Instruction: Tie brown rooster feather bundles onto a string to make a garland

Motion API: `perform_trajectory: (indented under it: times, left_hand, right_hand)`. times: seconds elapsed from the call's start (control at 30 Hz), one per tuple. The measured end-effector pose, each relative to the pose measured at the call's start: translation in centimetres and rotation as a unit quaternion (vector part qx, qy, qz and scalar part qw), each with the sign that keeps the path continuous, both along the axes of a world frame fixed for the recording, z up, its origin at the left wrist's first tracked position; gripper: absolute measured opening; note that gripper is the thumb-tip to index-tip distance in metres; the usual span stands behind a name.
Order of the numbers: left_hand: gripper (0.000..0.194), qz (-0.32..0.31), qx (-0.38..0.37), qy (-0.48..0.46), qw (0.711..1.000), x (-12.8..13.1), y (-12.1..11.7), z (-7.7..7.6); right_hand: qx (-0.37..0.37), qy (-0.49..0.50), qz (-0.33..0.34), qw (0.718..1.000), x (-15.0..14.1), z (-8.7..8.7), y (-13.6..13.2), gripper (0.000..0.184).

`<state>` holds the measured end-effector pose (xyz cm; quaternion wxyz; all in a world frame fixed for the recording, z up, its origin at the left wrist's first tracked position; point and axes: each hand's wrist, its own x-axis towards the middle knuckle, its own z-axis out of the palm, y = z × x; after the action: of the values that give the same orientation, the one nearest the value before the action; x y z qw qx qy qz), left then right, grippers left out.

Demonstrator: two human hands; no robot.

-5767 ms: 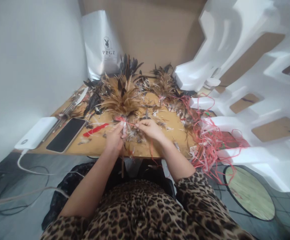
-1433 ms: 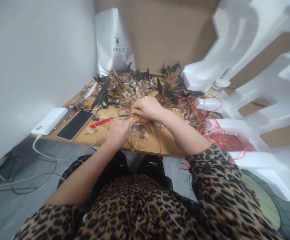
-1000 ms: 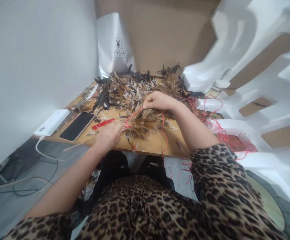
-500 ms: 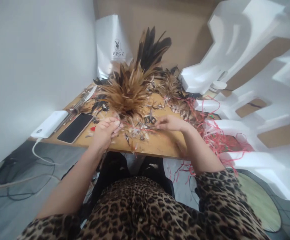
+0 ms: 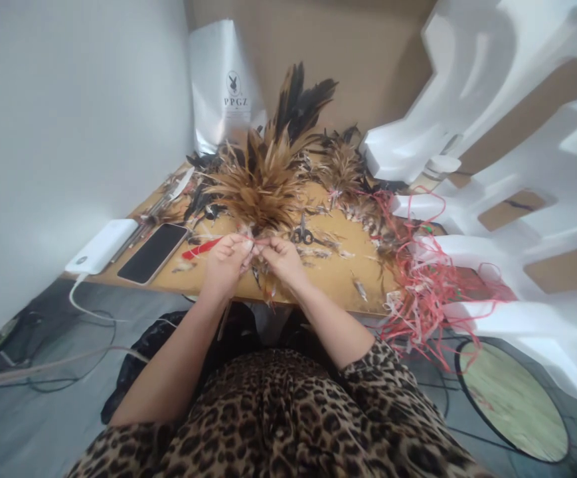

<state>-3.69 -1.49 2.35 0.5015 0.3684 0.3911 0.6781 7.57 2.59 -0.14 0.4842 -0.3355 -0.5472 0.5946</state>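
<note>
At the table's front edge my two hands meet at the base of a large brown feather bundle (image 5: 263, 182). My left hand (image 5: 226, 262) is closed, its thumb and fingers pinching at the bundle's base. My right hand (image 5: 283, 262) is closed too, fingertips pinched against the left ones on a thin red string (image 5: 244, 238). The hands partly hide the string and the quill ends. Just beyond the right hand lies a pair of dark-handled scissors (image 5: 304, 236). A flat red strip (image 5: 201, 249) shows beside the left hand.
A black-screened phone (image 5: 152, 253) and white power bank (image 5: 103, 245) lie left. Behind stand a white bag (image 5: 226, 99) and dark feathers (image 5: 301, 103). A smaller feather bundle (image 5: 340, 162), tangled red strings (image 5: 430, 285) and white foam pieces (image 5: 497, 318) occupy the right.
My right hand has moved left, from beside the scissors to my left hand. The red string, stretched between the hands before, now shows only briefly at the fingers. The view has shifted slightly.
</note>
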Motion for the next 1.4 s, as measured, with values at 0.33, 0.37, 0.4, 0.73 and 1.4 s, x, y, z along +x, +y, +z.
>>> perform_trajectory:
  times: [0.33,0.37,0.4,0.73,1.4]
  left_hand:
    - [0.034,0.02,-0.034,0.003,0.999,0.2,-0.2,-1.4]
    - [0.034,0.024,-0.034,0.005,0.999,0.2,-0.2,-1.4]
    - [0.035,0.029,-0.035,0.008,0.999,0.2,-0.2,-1.5]
    - [0.026,0.073,-0.03,0.031,0.996,0.1,-0.5,-2.3]
    - [0.03,0.212,0.136,0.319,0.914,2.1,-0.4,-4.3]
  right_hand:
    - [0.016,0.021,-0.086,0.996,-0.2,-0.3,-1.6,0.021]
    - [0.022,0.016,-0.091,0.995,-0.2,-0.4,-1.6,0.021]
    - [0.03,0.013,-0.093,0.995,-0.2,-0.4,-1.7,0.021]
    - [0.033,-0.084,-0.092,0.992,0.0,-1.1,-3.1,0.026]
    - [-0.031,-0.038,-0.143,0.989,-0.5,-0.7,-0.1,0.025]
